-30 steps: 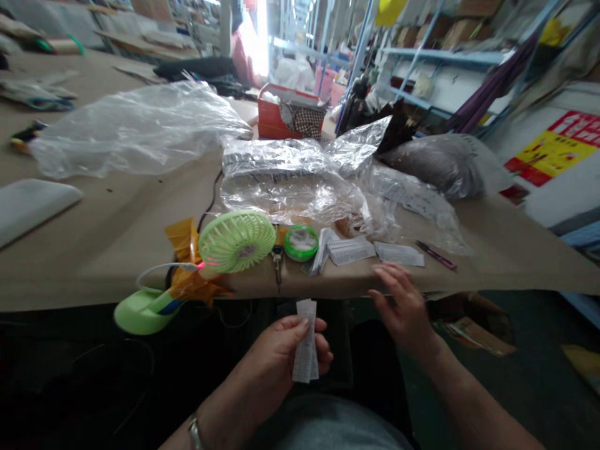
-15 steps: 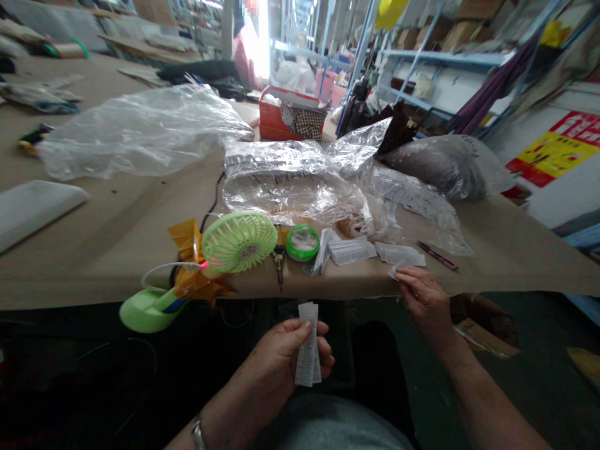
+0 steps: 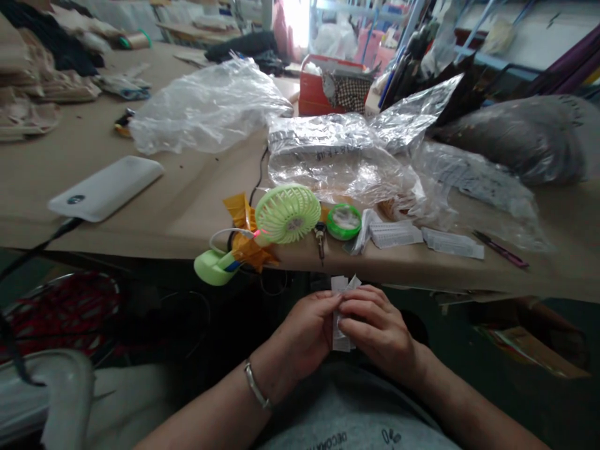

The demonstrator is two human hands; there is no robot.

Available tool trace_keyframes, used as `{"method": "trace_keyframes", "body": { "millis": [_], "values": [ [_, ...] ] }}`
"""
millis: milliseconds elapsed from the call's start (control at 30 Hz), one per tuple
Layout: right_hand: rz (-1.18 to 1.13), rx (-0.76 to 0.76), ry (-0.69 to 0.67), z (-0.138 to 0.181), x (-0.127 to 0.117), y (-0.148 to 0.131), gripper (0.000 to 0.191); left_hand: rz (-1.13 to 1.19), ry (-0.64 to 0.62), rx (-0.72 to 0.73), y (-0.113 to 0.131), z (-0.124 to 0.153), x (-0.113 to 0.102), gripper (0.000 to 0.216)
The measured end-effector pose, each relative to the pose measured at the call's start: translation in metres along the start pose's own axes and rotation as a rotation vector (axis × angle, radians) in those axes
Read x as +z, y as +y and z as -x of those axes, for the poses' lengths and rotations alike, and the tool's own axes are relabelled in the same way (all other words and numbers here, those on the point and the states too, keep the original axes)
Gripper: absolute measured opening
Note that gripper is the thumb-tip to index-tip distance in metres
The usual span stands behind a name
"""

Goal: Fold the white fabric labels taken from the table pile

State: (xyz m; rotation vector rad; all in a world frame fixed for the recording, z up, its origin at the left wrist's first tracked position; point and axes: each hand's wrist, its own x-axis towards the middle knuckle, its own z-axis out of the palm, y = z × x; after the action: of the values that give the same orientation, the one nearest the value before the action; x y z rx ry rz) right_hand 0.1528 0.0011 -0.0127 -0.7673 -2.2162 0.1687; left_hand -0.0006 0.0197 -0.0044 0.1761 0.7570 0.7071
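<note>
While I watch through the head camera, a wide worktable point(image 3: 154, 212) covered in brown paper fills the upper half of the view, with shelving and a bright doorway blurred behind it. Folded fabric is stacked at the far left, and a white power bank point(image 3: 107, 187) lies flat on the left part of the surface with a dark cable running off its near end. A crumpled clear plastic bag point(image 3: 210, 106) sits further back, and another clear bag point(image 3: 337, 162) holding printed sheets lies just behind a green handheld fan point(image 3: 287, 214), which is taped at the table's front edge with orange tape. A red box point(image 3: 328, 94) at the back holds a checked cloth. Beside the fan sit a green round tin point(image 3: 344, 221), stacks of white labels point(image 3: 396, 234) and, well to the right, a dark pen point(image 3: 500, 249). Below the table's edge, over my lap, my left hand point(image 3: 307, 331) and right hand point(image 3: 377, 328) meet, both pinching a small bundle of paper slips point(image 3: 340, 300) between thumbs and fingertips; the slips stand upright, their tops showing above my fingers. A bracelet point(image 3: 255, 386) circles my left wrist. Dark open space lies under the table ahead of my hands, while a grey chair edge crowds the lower left.
</note>
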Motion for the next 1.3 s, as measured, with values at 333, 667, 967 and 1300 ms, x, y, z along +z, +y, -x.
{"method": "trace_keyframes", "body": {
  "millis": [333, 667, 967, 1300],
  "values": [
    [0.096, -0.002, -0.023, 0.002, -0.014, 0.007, 0.014, 0.008, 0.021, -0.019, 0.002, -0.003, -0.007, 0.011],
    [0.099, 0.007, 0.069, -0.016, -0.024, 0.006, 0.018, -0.103, -0.05, -0.111, -0.006, -0.003, -0.005, 0.011],
    [0.07, 0.024, -0.088, 0.01, 0.006, -0.002, 0.015, 0.049, 0.03, -0.044, -0.003, -0.005, -0.007, 0.004],
    [0.061, 0.022, -0.096, 0.002, 0.001, -0.01, 0.018, 0.034, 0.038, -0.011, -0.005, -0.005, -0.009, 0.003]
  ]
}}
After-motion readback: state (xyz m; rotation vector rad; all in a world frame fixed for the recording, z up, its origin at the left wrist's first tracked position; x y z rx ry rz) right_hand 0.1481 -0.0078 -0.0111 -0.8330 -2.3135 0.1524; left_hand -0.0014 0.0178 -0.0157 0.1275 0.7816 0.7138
